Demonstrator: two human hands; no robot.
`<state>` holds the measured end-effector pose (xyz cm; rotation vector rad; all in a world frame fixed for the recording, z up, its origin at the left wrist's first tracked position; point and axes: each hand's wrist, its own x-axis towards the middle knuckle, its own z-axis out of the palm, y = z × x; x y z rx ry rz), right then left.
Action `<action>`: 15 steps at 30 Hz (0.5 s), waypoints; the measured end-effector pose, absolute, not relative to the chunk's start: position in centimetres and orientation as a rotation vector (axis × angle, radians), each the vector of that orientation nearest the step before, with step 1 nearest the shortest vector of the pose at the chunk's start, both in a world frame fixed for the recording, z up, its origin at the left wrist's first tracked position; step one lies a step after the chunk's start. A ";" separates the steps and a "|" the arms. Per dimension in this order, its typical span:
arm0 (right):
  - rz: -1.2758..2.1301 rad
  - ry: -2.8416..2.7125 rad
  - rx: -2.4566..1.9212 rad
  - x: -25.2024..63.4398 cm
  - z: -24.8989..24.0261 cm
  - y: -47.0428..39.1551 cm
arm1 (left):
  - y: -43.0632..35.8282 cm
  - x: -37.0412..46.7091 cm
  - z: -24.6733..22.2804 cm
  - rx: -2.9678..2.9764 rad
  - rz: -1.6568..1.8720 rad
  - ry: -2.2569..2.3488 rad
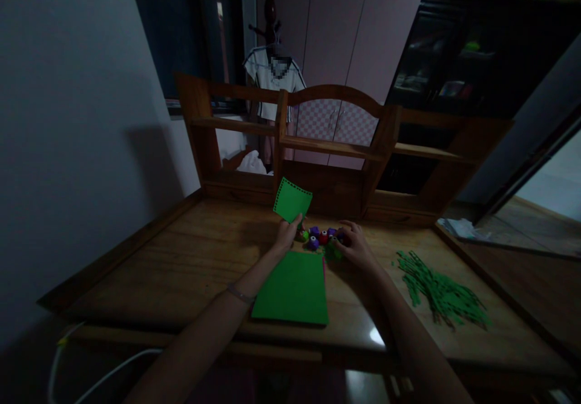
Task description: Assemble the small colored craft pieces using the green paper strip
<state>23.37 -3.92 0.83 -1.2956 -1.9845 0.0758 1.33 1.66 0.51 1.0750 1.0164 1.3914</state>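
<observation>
A square of green paper (293, 200) with rows of small punched holes along its top and left edges is pinched in my left hand (287, 232), raised above the desk. My right hand (356, 243) has its fingers curled at the right end of a cluster of small craft pieces; something dark lies between thumb and fingers, too dim to name. In the cluster are a purple piece (313, 243) and a red piece (323, 237), rounded with white eye-like spots, and a green one (305, 235). Green bits (334, 251) lie below the right hand.
A stack of green paper (293, 289) lies near the desk's front edge. Right of my right arm is a loose pile of thin green paper strips (440, 292). A wooden shelf (333, 145) rises along the desk's back. A white cable (115, 367) hangs at lower left.
</observation>
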 end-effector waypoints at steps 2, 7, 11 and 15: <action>0.071 -1.983 -1.293 23.4 0.8 -3.9 | 2.0 1.4 0.1 1.088 1.392 0.973; 0.071 -1.979 -1.292 23.5 0.6 -3.7 | 2.4 1.5 -0.4 1.068 1.382 0.912; 0.074 -1.983 -1.289 23.5 0.7 -3.7 | 2.4 1.5 -0.3 1.073 1.375 0.906; 0.070 -1.983 -1.284 23.5 0.8 -3.7 | 2.3 1.5 -0.2 1.077 1.366 0.916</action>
